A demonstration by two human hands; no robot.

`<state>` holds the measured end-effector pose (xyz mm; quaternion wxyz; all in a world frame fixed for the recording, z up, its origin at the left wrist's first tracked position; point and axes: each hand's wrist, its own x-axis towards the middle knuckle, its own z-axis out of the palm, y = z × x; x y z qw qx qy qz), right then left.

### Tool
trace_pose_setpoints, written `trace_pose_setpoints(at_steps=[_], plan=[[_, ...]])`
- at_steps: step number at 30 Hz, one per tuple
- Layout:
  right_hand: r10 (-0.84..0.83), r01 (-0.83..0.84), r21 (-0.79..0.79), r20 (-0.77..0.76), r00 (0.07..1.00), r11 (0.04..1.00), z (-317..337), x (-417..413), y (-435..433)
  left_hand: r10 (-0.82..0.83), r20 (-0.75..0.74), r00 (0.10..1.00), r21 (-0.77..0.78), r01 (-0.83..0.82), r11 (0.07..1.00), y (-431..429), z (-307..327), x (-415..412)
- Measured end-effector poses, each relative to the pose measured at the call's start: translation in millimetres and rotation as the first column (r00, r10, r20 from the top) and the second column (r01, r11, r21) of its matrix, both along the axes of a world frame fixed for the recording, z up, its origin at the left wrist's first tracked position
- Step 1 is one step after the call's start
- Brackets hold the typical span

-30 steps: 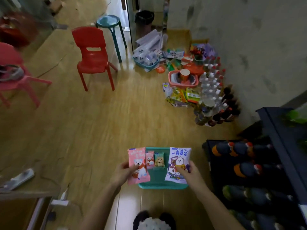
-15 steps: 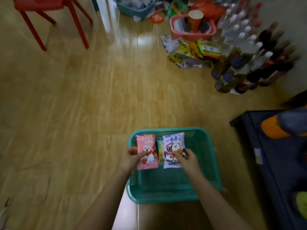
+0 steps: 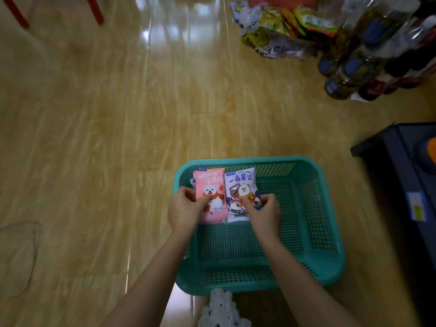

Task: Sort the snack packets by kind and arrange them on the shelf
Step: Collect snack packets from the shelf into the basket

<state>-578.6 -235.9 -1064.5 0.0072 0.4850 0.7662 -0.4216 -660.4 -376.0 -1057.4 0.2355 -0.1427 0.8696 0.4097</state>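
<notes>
A teal mesh basket (image 3: 316, 232) stands on the wooden floor in front of me. My left hand (image 3: 186, 208) grips a pink packet with a white bear (image 3: 208, 185) at the basket's far left corner. Beside it, my right hand (image 3: 265, 212) grips a white-and-purple packet with cartoon bears (image 3: 239, 182). The two packets sit side by side, nearly touching. Bits of smaller packets peek out behind and under the pink one. The dark shelf (image 3: 401, 166) stands at the right edge.
A heap of other snack packets (image 3: 271, 31) lies on the floor at the far right, next to a cluster of drink bottles (image 3: 354, 57). Red chair legs (image 3: 94, 10) show at top left. A spotted slipper (image 3: 220, 310) is just below the basket.
The view has tilted down and closer to the basket. Both hands have brought the two packets together and lower into the basket's far left corner; the small packets between them are now mostly covered.
</notes>
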Motion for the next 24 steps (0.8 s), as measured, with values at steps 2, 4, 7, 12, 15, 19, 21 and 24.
trace_pose_setpoints(at_steps=[2,4,7,12,15,19,21,24], plan=[[0.023,-0.027,0.057,0.078,0.997,0.998,8,0,1,-0.033,-0.037,0.999,-0.117,0.028,0.993,2,8,1],[0.090,-0.094,0.023,0.146,0.985,0.995,29,6,7,-0.082,-0.100,0.992,-0.149,0.067,0.987,0,32,1],[0.208,-0.205,-0.037,0.154,0.966,0.978,94,21,22,-0.253,-0.132,0.958,-0.154,0.232,0.960,-6,102,0],[0.257,-0.261,0.031,0.099,0.961,0.965,284,50,63,-0.494,-0.137,0.858,-0.284,0.444,0.850,-21,284,-6],[0.275,-0.281,0.157,0.062,0.959,0.947,428,71,97,-0.560,-0.183,0.808,-0.348,0.480,0.806,-24,423,-10],[0.251,-0.248,0.323,0.030,0.967,0.913,614,113,129,-0.663,-0.258,0.702,-0.471,0.508,0.721,-18,596,4],[0.247,-0.238,0.402,0.029,0.969,0.884,687,136,137,-0.709,-0.313,0.632,-0.532,0.502,0.682,-13,665,13],[0.213,-0.209,0.488,0.048,0.976,0.848,772,181,133,-0.759,-0.395,0.518,-0.604,0.476,0.639,-7,745,31]])
